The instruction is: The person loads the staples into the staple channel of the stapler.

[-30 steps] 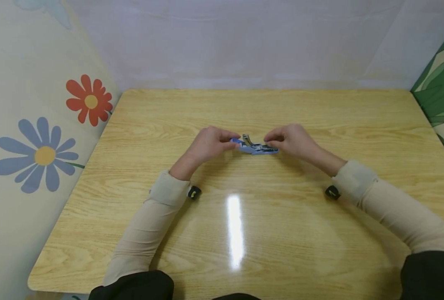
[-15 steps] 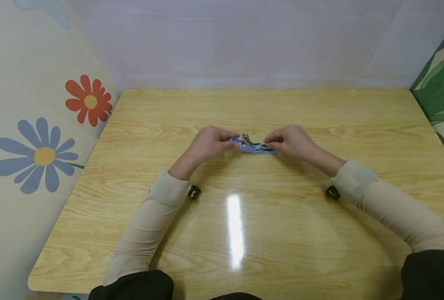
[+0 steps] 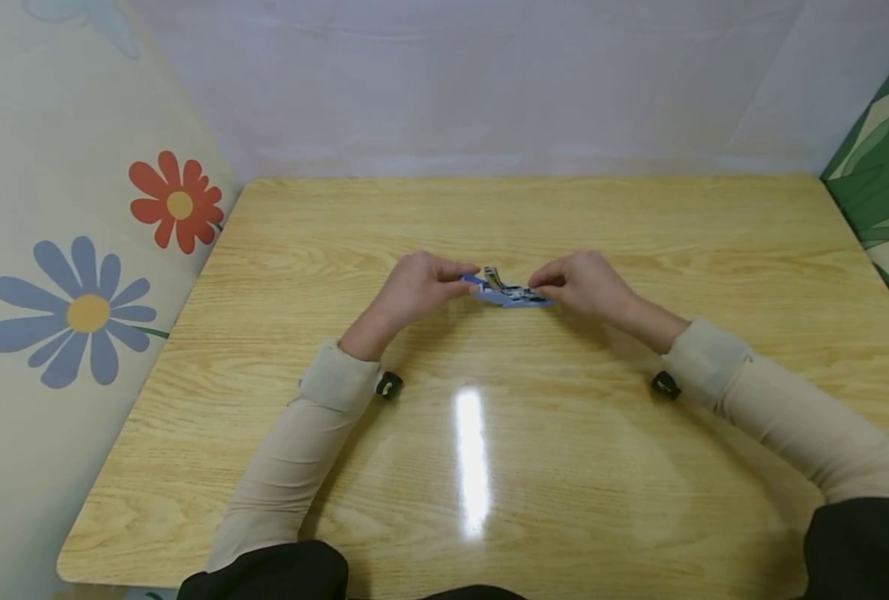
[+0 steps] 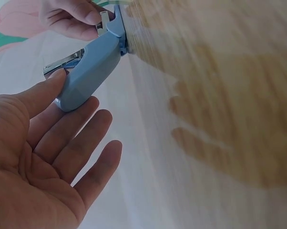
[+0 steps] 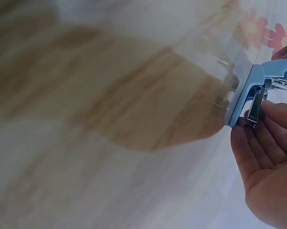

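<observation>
A light blue stapler (image 3: 506, 300) is opened out flat above the middle of the table, its metal inner parts facing up. My left hand (image 3: 420, 287) pinches the blue top cover (image 4: 93, 71) between thumb and fingers, with the other fingers spread loosely below it. At the opposite end, my right hand (image 3: 586, 282) holds the stapler's base end, thumb and fingertips at the metal magazine (image 5: 255, 107). A short metal strip (image 3: 492, 277) stands up near the hinge. The base (image 5: 241, 100) is right at the tabletop.
A glossy wood-grain table (image 3: 564, 442) spreads around both hands, with a bright light reflection on it. Behind it hangs a pale wall cloth (image 3: 489, 92). Flower-printed panel (image 3: 47, 442) stands at left, and a green leaf print (image 3: 886, 167) at right. Small black wrist devices (image 3: 389, 385) sit at the cuffs.
</observation>
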The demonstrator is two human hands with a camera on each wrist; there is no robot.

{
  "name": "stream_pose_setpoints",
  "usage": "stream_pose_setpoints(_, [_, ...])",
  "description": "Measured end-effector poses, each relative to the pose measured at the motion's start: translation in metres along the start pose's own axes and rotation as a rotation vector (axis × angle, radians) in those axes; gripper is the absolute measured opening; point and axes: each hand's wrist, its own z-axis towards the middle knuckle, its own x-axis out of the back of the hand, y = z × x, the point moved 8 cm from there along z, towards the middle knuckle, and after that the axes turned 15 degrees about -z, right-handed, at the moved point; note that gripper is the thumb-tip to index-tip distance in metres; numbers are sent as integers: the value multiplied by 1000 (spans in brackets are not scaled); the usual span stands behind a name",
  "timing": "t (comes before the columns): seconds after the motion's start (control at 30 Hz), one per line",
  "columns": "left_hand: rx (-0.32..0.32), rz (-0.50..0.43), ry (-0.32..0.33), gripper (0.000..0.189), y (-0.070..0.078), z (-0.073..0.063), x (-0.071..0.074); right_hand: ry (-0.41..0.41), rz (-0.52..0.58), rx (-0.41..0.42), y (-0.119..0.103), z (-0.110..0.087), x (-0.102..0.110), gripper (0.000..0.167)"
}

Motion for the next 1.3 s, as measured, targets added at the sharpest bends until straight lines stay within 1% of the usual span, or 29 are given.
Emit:
stream_pose_setpoints(0.2, [0,-11,-10,38,0,0,-1,8,-18,5,-2,0,0,18])
stream_pose_setpoints(0.53, [3,-9,-1,36,0,1,-1,10,-52,6,-4,0,-1,18])
stream_pose_setpoints(0.7, [8,-15,1,36,1,0,0,7,-53,8,-5,1,-1,18])
stream_pose_setpoints(0.93, [2,-13,11,36,2,0,1,28,-67,28,-5,2,0,17])
stream_pose_setpoints(1.3, [5,-17,7,36,1,-1,0,17,-61,34,-6,1,0,18])
